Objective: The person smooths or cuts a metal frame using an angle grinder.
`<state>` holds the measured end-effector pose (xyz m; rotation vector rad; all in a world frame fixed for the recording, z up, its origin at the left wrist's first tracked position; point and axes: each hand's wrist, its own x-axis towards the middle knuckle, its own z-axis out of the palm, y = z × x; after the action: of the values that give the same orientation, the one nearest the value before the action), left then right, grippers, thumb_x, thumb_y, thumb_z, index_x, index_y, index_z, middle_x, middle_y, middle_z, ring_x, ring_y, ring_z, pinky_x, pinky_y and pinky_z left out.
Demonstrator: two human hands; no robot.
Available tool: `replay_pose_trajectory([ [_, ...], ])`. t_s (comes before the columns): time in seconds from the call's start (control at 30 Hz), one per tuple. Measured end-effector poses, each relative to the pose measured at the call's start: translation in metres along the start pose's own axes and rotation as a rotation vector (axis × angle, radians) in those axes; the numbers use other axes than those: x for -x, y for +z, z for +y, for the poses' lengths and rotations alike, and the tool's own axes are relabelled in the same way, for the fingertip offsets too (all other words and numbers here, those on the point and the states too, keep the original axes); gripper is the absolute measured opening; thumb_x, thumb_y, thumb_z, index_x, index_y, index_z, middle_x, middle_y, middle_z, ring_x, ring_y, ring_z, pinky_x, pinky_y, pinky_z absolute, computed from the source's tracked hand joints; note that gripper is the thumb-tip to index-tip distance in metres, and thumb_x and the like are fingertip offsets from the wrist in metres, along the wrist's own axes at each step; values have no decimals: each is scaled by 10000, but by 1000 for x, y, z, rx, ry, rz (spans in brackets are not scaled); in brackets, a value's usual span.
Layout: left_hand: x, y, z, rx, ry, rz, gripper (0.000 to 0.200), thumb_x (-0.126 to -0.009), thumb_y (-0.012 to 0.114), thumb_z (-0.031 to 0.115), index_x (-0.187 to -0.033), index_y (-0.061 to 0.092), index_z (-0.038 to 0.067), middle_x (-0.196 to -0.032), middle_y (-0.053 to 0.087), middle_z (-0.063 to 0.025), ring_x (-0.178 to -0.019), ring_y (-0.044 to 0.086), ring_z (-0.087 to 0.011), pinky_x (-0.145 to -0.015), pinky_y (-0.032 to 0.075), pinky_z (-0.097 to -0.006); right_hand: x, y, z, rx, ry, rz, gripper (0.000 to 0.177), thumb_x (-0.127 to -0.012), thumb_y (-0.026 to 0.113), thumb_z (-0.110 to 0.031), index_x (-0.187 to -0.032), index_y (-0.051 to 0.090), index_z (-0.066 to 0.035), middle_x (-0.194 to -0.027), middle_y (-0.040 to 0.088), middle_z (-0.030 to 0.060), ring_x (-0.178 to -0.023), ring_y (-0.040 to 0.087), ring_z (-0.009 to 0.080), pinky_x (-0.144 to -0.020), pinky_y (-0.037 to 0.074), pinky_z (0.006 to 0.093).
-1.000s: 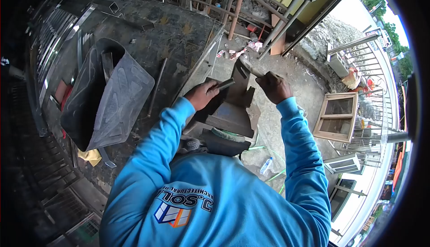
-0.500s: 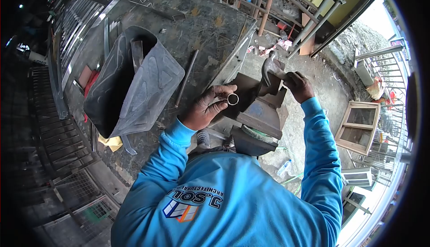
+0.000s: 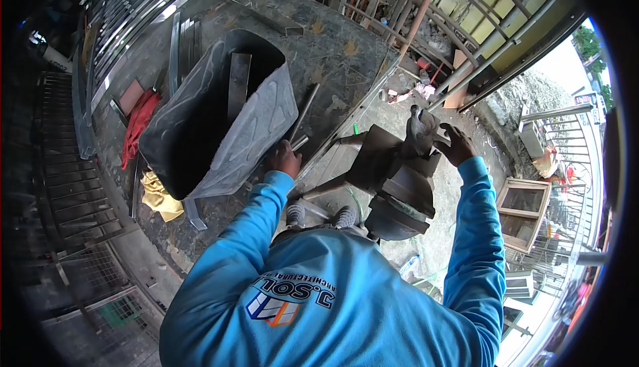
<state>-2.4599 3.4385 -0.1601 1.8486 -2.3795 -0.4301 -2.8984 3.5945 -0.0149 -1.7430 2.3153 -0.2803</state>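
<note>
My left hand (image 3: 286, 161) is low over the metal-topped table, its fingers closed around a short metal tube (image 3: 300, 143) whose bright end sticks out to the right. Beside it lies a longer thin metal rod (image 3: 307, 106). On the right, my right hand (image 3: 456, 145) has its fingers apart and curved, with nothing visible in them. Close to those fingertips, a dark hammer (image 3: 421, 127) appears to rest on the dark metal fixture (image 3: 403, 190); its outline is hard to separate from the metal beneath.
A large black plastic bin (image 3: 256, 117) with a flat metal piece (image 3: 238, 87) inside lies on the table (image 3: 339, 34). Red cloth (image 3: 140, 124) and yellow cloth (image 3: 160, 197) are left of it. A wooden-framed panel (image 3: 522, 214) stands at right, below metal pipes (image 3: 512, 47).
My left hand has moved down and left to the table with the tube. My right hand has let go of the hammer and opened. The view has shifted slightly.
</note>
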Motion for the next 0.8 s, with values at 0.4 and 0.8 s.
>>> replay_pose_trajectory([
  [0.4,16,-20,-22,910,151,-567,269,-882,649,286,-912,652,18,-861,692,-110,-779,676,-236,-701,539,-396,126,-35,-298,-985,-207,85,364,-982,552,-241,-1198,560,53,-1093,631,171,-1025,631,246,-905,470,339],
  [0.8,144,-158,-74,1213,703,-446,313,-956,629,321,-1087,592,40,-932,657,-80,-800,659,-153,-729,520,-306,107,87,-372,-1703,319,-25,471,-1050,357,-437,-1201,498,-14,-639,470,36,-507,463,157,-476,396,302],
])
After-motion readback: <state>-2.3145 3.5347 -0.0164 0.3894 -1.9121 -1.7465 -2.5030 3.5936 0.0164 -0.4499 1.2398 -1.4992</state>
